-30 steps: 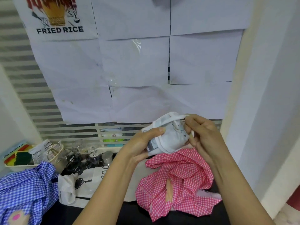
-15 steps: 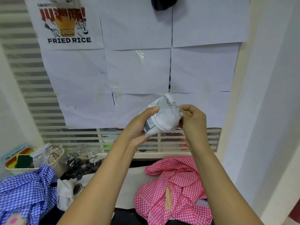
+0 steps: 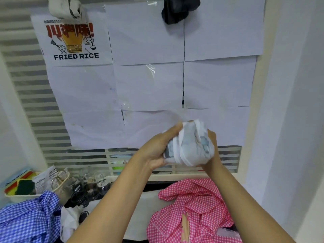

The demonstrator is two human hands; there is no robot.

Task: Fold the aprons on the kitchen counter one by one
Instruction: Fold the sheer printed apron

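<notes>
A white apron (image 3: 190, 143) with a pale blue print is bundled small, its strap wound around it. I hold it up in front of the papered wall, above the counter. My left hand (image 3: 158, 148) grips its left side, thumb on top. My right hand (image 3: 211, 151) holds the right side from behind and is mostly hidden by the bundle. A crumpled pink checked apron (image 3: 191, 211) lies on the counter below my right arm. A crumpled blue checked apron (image 3: 26, 218) lies at the lower left. A white printed apron (image 3: 70, 220) lies between them.
Glass jars (image 3: 94, 183) and a tray of sponges (image 3: 19, 188) stand at the back left of the counter. White paper sheets and a fried rice poster (image 3: 73, 41) cover the slatted window. A white wall (image 3: 289, 120) closes the right side.
The bundled white apron was raised from just above the pink apron to in front of the wall. It has turned between my hands, and my right hand now holds it from behind.
</notes>
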